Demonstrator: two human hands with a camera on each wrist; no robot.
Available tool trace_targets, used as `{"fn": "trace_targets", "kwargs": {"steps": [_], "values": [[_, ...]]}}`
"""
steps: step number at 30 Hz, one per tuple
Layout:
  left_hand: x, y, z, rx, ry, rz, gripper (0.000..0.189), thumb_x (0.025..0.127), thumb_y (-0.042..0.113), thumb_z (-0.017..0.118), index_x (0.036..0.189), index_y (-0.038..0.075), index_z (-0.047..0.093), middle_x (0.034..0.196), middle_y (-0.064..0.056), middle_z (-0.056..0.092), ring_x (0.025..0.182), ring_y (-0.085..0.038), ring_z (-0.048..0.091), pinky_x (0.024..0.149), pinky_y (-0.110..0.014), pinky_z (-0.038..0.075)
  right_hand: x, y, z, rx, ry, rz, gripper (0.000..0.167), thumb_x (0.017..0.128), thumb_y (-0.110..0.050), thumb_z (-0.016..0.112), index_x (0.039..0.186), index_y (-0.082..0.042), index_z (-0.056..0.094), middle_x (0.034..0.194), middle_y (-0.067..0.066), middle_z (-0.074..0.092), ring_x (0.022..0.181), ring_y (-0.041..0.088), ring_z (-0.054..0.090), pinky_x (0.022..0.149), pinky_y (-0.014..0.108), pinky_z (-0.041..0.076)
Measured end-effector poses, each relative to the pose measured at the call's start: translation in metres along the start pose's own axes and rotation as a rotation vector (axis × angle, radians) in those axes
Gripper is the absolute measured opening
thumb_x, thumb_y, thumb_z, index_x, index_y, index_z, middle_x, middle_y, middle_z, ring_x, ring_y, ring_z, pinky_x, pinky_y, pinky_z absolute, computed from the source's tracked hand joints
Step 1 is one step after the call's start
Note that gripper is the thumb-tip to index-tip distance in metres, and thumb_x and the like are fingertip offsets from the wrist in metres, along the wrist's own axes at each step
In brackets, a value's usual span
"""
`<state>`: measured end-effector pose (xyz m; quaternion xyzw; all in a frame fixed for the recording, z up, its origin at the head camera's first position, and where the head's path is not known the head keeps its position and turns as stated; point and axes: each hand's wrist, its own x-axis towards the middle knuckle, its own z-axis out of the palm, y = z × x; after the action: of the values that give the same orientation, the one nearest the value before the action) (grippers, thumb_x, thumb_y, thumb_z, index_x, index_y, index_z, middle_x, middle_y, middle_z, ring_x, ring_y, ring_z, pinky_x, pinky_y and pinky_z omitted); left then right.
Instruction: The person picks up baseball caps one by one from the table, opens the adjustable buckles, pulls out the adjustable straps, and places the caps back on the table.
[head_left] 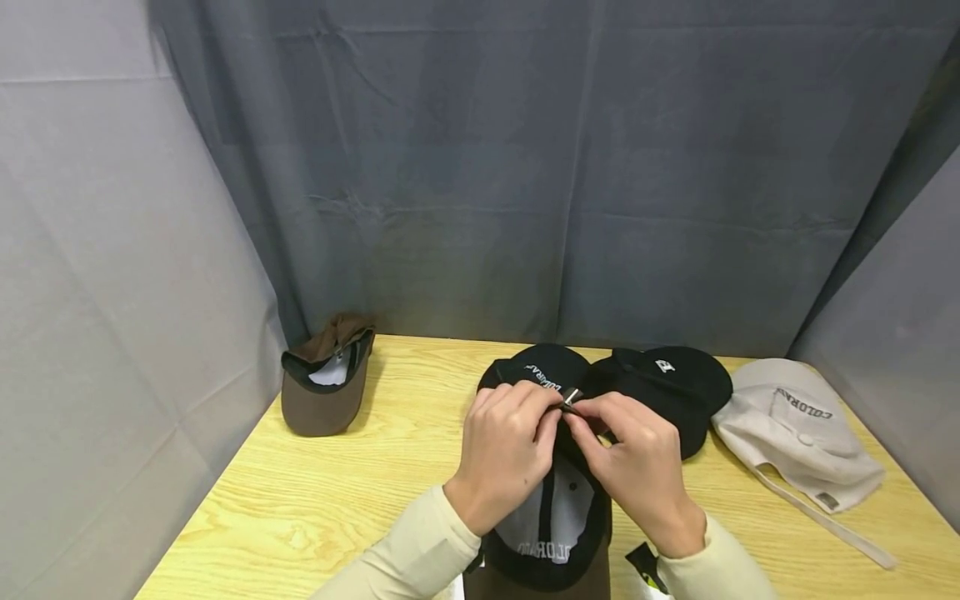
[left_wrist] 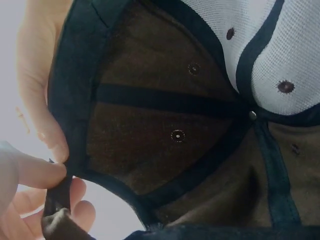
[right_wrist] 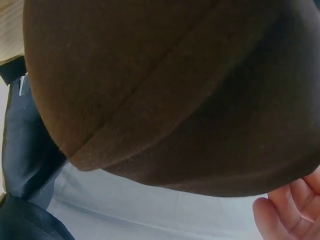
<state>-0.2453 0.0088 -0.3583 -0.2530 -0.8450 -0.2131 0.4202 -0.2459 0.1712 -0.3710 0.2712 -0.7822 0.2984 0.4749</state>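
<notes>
A brown baseball cap (head_left: pixel 543 533) is held up with its dark-trimmed inside toward me and its brim low. My left hand (head_left: pixel 504 446) pinches one end of the cap's back strap. Opposite it, my right hand (head_left: pixel 637 467) pinches the strap by a small metal buckle (head_left: pixel 572 397), thumb and forefinger together. In the left wrist view the cap's inner band (left_wrist: pixel 75 100) runs down to the pinching fingertips, beside the curved back opening. The right wrist view is mostly filled by the brown crown (right_wrist: pixel 150 90); fingers (right_wrist: pixel 290 210) show at its lower right.
Behind the hands lie two black caps (head_left: pixel 543 364) (head_left: pixel 667 392). A beige cap (head_left: pixel 806 433) with its strap trailing lies at right. Another brown cap (head_left: pixel 326 392) sits at the far left. A small black tag (head_left: pixel 643 562) lies near the right sleeve on the wooden table (head_left: pixel 300 500).
</notes>
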Motion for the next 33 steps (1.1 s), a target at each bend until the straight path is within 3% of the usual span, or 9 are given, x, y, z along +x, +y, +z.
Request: {"fn": "trace_targets", "kwargs": {"steps": [5, 10, 15, 21, 23, 24, 28, 33], "values": [[-0.001, -0.001, 0.001, 0.008, 0.003, 0.003, 0.005, 0.085, 0.017, 0.076, 0.089, 0.02, 0.075, 0.083, 0.008, 0.072, 0.069, -0.008, 0.067, 0.059, -0.023, 0.046, 0.0, -0.001, 0.002, -0.011, 0.008, 0.0, 0.012, 0.071, -0.003, 0.08, 0.081, -0.008, 0.074, 0.071, 0.0, 0.07, 0.061, 0.012, 0.06, 0.061, 0.022, 0.047], [-0.003, -0.001, -0.001, 0.017, -0.005, 0.01, 0.004, 0.084, 0.016, 0.078, 0.084, 0.019, 0.075, 0.078, 0.008, 0.07, 0.061, -0.005, 0.065, 0.05, -0.021, 0.046, -0.001, 0.002, 0.004, -0.039, 0.008, 0.064, 0.009, 0.073, -0.004, 0.078, 0.08, -0.009, 0.075, 0.07, 0.001, 0.07, 0.059, 0.012, 0.061, 0.059, 0.018, 0.047], [-0.005, -0.005, -0.003, 0.007, -0.015, 0.014, 0.004, 0.084, 0.016, 0.077, 0.085, 0.019, 0.075, 0.078, 0.008, 0.07, 0.062, -0.005, 0.065, 0.051, -0.021, 0.047, 0.003, 0.011, -0.001, -0.07, 0.045, 0.115, 0.01, 0.072, -0.003, 0.079, 0.08, -0.008, 0.075, 0.069, 0.002, 0.07, 0.057, 0.013, 0.061, 0.059, 0.014, 0.047], [0.001, -0.015, -0.006, -0.056, 0.009, -0.017, 0.005, 0.085, 0.014, 0.077, 0.087, 0.018, 0.076, 0.082, 0.007, 0.072, 0.069, -0.007, 0.068, 0.058, -0.023, 0.053, 0.005, 0.014, -0.003, 0.013, -0.026, 0.012, 0.019, 0.07, -0.003, 0.084, 0.085, -0.012, 0.077, 0.077, -0.003, 0.073, 0.066, 0.008, 0.063, 0.065, 0.012, 0.048], [0.003, -0.018, -0.008, -0.08, -0.001, -0.015, 0.005, 0.086, 0.014, 0.076, 0.089, 0.018, 0.076, 0.083, 0.006, 0.073, 0.072, -0.007, 0.069, 0.062, -0.023, 0.055, 0.005, 0.014, -0.002, 0.054, -0.045, -0.047, 0.009, 0.079, -0.015, 0.082, 0.086, -0.013, 0.077, 0.08, -0.004, 0.073, 0.07, 0.008, 0.064, 0.067, 0.014, 0.05], [0.004, -0.02, -0.009, -0.096, -0.012, -0.008, 0.005, 0.086, 0.014, 0.075, 0.09, 0.017, 0.077, 0.084, 0.006, 0.073, 0.073, -0.007, 0.069, 0.064, -0.023, 0.056, 0.005, 0.014, -0.001, 0.07, -0.052, -0.075, 0.009, 0.084, -0.021, 0.079, 0.086, -0.013, 0.077, 0.08, -0.005, 0.073, 0.071, 0.008, 0.064, 0.068, 0.015, 0.05], [0.007, -0.024, -0.011, -0.186, -0.112, 0.044, 0.008, 0.088, 0.012, 0.073, 0.094, 0.016, 0.077, 0.089, 0.005, 0.074, 0.081, -0.006, 0.07, 0.073, -0.022, 0.057, 0.006, 0.012, 0.001, 0.101, -0.074, -0.144, 0.035, 0.097, -0.041, 0.059, 0.084, -0.014, 0.077, 0.081, -0.006, 0.073, 0.075, 0.009, 0.066, 0.072, 0.017, 0.051], [0.01, -0.028, -0.015, -0.294, -0.265, 0.106, 0.013, 0.09, 0.009, 0.07, 0.101, 0.014, 0.075, 0.098, 0.004, 0.074, 0.088, -0.006, 0.069, 0.082, -0.02, 0.056, 0.005, 0.012, 0.001, 0.146, -0.076, -0.134, 0.035, 0.096, -0.041, 0.06, 0.083, -0.012, 0.076, 0.08, -0.004, 0.073, 0.072, 0.009, 0.065, 0.07, 0.015, 0.05]]}}
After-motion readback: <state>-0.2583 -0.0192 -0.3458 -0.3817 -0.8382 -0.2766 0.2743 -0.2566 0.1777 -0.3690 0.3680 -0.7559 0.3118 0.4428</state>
